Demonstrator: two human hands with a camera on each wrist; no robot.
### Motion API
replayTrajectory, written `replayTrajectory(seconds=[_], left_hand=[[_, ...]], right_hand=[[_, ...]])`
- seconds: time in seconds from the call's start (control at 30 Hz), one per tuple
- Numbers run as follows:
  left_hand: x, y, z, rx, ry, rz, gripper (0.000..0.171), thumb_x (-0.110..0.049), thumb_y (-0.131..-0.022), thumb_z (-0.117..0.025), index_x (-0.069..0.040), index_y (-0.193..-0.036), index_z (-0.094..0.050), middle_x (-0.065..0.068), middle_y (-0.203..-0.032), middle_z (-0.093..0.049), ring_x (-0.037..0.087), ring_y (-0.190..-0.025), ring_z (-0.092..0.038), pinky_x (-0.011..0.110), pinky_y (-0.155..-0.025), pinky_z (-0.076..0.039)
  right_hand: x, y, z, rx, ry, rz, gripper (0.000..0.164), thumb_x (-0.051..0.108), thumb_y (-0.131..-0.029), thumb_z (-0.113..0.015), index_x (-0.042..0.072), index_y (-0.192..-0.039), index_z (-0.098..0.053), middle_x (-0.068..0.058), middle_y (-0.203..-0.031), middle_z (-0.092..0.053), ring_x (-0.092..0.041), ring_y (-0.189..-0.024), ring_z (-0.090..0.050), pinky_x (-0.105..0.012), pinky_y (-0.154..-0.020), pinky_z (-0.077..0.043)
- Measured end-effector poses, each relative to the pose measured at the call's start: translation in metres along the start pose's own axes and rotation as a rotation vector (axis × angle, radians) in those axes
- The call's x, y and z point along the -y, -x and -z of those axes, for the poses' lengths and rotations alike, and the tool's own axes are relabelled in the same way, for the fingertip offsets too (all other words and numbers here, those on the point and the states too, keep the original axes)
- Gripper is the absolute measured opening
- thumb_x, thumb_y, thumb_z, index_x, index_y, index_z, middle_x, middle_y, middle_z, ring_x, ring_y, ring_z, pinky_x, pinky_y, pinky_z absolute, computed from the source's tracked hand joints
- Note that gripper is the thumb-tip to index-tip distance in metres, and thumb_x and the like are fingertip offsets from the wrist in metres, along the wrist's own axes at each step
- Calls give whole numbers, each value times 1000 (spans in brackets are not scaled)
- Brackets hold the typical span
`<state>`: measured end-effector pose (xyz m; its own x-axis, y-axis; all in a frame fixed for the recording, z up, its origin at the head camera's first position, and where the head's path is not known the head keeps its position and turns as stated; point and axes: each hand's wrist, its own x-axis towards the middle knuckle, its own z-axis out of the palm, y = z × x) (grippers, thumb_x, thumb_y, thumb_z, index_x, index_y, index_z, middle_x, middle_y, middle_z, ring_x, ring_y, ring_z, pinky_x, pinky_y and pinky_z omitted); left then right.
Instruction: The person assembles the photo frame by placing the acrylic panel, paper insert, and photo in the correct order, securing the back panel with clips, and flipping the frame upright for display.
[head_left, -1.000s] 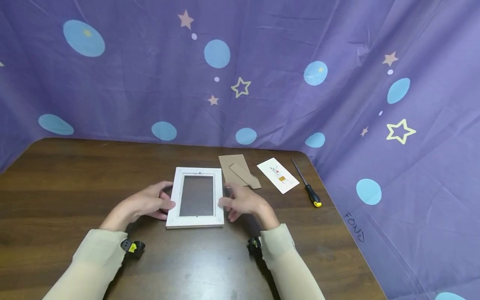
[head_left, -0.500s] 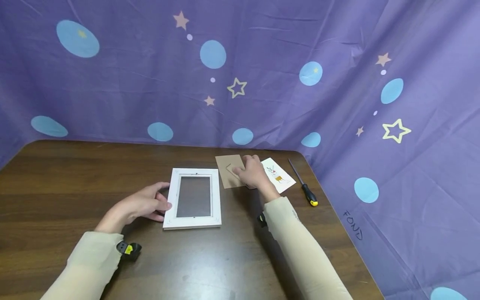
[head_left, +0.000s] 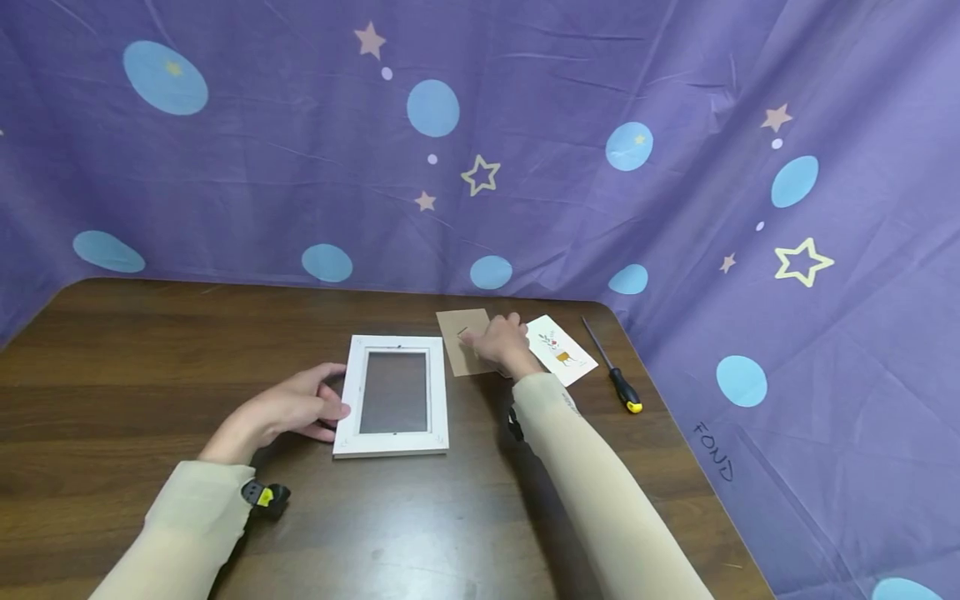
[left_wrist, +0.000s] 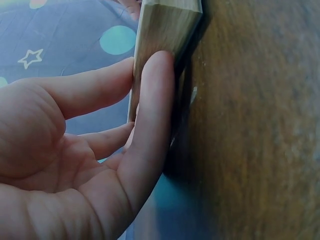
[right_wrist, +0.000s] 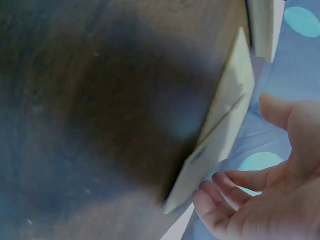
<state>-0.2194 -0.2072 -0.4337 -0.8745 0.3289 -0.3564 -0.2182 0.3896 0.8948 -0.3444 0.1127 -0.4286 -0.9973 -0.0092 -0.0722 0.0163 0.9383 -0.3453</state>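
Observation:
My left hand (head_left: 288,404) holds the left edge of a white picture frame (head_left: 390,446) that lies on the table. In the left wrist view, the thumb meets the top edge of the frame (left_wrist: 167,25) and a finger presses its side. My right hand (head_left: 504,342) is over a brown cardboard backing board (head_left: 459,321) with a stand leg, hiding much of it. In the right wrist view, its loosely bent fingers (right_wrist: 210,197) are close beside the board (right_wrist: 235,80), thumb spread apart from them.
Just right of my right hand lies a white card (head_left: 562,354) with a small plant drawing. A black and yellow screwdriver (head_left: 621,387) lies near the table's right edge. A purple curtain (head_left: 525,100) hangs around the wooden table (head_left: 187,350).
My right hand has let go of the picture frame's right side and moved right and away from me, over the backing board. The left hand stays at the picture frame.

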Motion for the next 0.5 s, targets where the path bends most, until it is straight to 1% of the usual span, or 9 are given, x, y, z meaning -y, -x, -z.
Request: replayTrajectory(seconds=[0.1,0.2,0.33,0.43,0.5], left_hand=[[0,-1,0,-2,-4,8,86,-1,-99,-68,4,-165,-13,25,-117,-54,28,-99,-66,43,-82,-67],[-1,-1,-1,-2,-3,14,87,-1,-98,-69,4,-165,-14,26,-117,-55,28,-98,-66,43,-82,-67],[-1,-1,-1,-2,-3,18,87,-2,-98,-69,4,-165,-14,26,-117,-54,28,-98,-66,43,-82,-67],[0,0,0,-2,1,18,87,-1,-98,-69,3,-165,-14,26,-117,-54,28,-98,-66,43,-82,-67],[0,0,0,2,2,14,87,-1,-98,-69,4,-165,-14,26,-117,-55,28,-98,-67,43,-82,-67]], right_hand=[[-3,-2,-4,3,16,-20,74,57,-95,-66,-7,-132,-63,-27,-134,-47,-47,-125,-47,-56,-105,-49],[-6,-3,-7,-4,32,-22,70,56,-94,-69,-6,-127,-67,-25,-134,-47,-45,-127,-46,-57,-106,-48],[-8,-2,-10,-15,53,-21,66,54,-94,-72,-4,-125,-69,-23,-135,-46,-42,-127,-45,-55,-106,-48],[-10,-4,-10,-11,67,-7,69,56,-94,-70,-4,-127,-68,-24,-135,-47,-42,-126,-46,-54,-105,-49],[-12,-4,-8,-6,61,10,68,57,-96,-66,-4,-125,-69,-25,-134,-49,-44,-124,-46,-54,-103,-50]])
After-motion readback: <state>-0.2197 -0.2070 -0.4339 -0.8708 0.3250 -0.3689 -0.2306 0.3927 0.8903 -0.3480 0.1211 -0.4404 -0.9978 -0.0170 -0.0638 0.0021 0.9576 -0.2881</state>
